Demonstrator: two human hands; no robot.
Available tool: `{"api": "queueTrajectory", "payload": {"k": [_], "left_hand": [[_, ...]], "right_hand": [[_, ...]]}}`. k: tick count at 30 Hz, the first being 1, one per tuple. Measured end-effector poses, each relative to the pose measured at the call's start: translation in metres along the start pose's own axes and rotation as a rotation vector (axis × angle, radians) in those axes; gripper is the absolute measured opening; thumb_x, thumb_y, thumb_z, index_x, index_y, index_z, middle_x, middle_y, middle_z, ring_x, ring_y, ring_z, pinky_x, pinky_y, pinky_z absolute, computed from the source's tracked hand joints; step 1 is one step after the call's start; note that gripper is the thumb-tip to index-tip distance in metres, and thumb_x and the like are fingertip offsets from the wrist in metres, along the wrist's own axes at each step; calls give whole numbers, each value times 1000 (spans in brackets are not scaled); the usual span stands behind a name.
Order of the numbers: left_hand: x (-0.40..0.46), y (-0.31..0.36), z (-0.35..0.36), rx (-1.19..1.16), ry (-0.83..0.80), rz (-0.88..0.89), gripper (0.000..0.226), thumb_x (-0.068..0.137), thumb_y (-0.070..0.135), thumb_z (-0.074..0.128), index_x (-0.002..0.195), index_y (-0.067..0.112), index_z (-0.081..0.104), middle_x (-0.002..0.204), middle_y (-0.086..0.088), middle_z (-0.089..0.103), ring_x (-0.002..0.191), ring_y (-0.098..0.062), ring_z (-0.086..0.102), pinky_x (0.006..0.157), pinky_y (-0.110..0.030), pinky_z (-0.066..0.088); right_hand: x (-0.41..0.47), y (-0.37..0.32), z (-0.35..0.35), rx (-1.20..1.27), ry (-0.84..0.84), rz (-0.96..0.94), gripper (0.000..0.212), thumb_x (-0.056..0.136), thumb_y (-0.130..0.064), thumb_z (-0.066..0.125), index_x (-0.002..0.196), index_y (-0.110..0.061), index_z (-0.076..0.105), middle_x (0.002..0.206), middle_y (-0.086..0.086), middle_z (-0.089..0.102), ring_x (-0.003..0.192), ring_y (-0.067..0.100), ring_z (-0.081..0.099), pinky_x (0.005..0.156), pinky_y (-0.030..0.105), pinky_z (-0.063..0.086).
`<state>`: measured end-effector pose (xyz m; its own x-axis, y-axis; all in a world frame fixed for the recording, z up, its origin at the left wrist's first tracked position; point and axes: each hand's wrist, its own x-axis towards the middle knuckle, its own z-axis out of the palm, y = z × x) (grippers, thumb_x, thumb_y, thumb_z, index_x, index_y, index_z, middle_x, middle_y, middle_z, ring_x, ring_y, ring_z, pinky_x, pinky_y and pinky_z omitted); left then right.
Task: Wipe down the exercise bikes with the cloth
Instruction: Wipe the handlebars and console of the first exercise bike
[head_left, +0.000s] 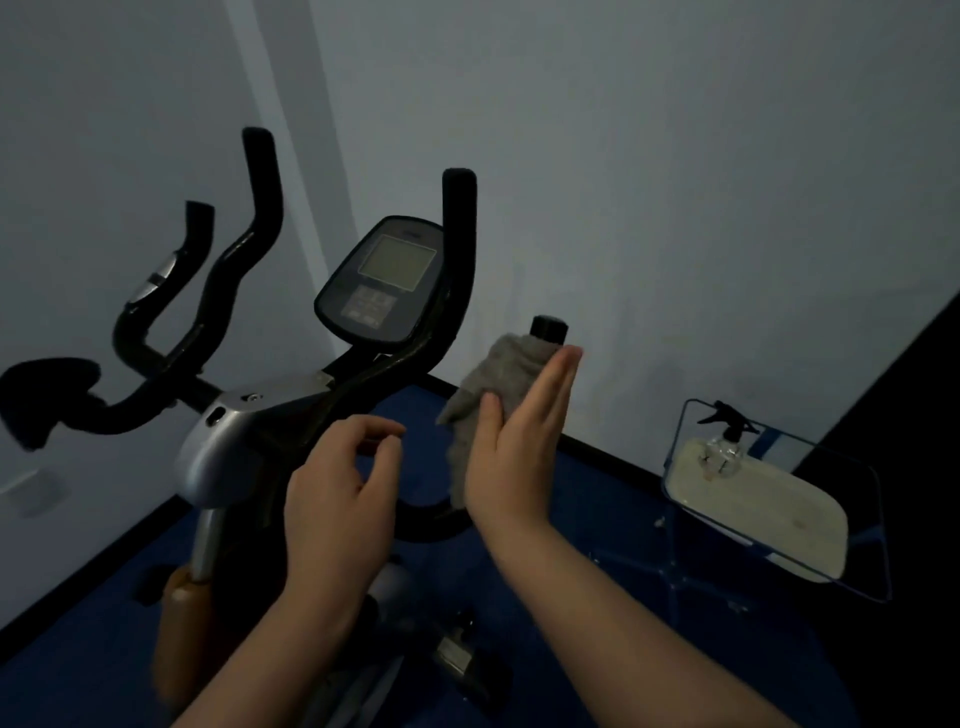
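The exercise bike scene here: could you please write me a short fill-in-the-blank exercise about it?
1. The right hand presses a grey ____ against the handlebar grip.
2. The left hand holds ____.
3. The spray bottle stands on a tray to the ____ of the bike.
4. The console sits ____ the two upright handlebars.

Missing words: cloth; nothing; right; between

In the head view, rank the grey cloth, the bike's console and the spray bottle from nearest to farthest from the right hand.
From the right hand:
1. Grey cloth: pressed under its palm, on the handlebar.
2. Console: up and left.
3. Spray bottle: far right, on the tray.
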<state>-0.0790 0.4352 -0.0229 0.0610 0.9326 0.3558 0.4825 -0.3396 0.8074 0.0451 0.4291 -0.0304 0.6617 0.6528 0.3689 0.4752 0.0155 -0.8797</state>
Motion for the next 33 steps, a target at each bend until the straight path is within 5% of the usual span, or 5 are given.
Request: {"api": "queueTrajectory", "payload": {"k": [5,11,17,25,33], "left_hand": [[-1,1,-1,24,28,-8,13,89,32,51,91,36,63,87,19,61,78,3,57,57,-25,43],[-1,0,-1,37,45,-40,12,90,30,53,90,37,63,85,20,61,81,7,56,59,-23,41],[-3,0,-2,-6,84,-72,11,89,29,53,91,35,62,86,16,61,78,4,56,59,-22,40],[-14,-11,-24,142,219,54,15,90,17,53,97,26,62,91,14,61,78,-6,58,68,-28,49],[-29,-38,-34,411,413,-126,16,90,19,48,95,20,63,93,6,62,85,-15,55,76,-41,47]], "right_hand": [[-26,5,-6,51,-118,32,73,97,-40,36,134,-50,-26,158,-16,-12,136,11,29,98,23,40],[52,5,-14,150,-51,-60,69,97,-16,46,150,-24,4,153,1,23,122,-6,33,86,-8,26],[32,29,-29,-323,-145,-479,58,96,-27,41,150,-23,20,160,-3,-4,147,21,-5,119,47,11],[-19,31,-49,-616,-602,-893,45,95,-39,39,133,-17,50,133,-2,55,135,22,37,118,41,13],[-28,-8,-12,-760,-924,-908,63,97,-31,41,151,-12,13,144,11,40,110,28,55,99,42,39]]}}
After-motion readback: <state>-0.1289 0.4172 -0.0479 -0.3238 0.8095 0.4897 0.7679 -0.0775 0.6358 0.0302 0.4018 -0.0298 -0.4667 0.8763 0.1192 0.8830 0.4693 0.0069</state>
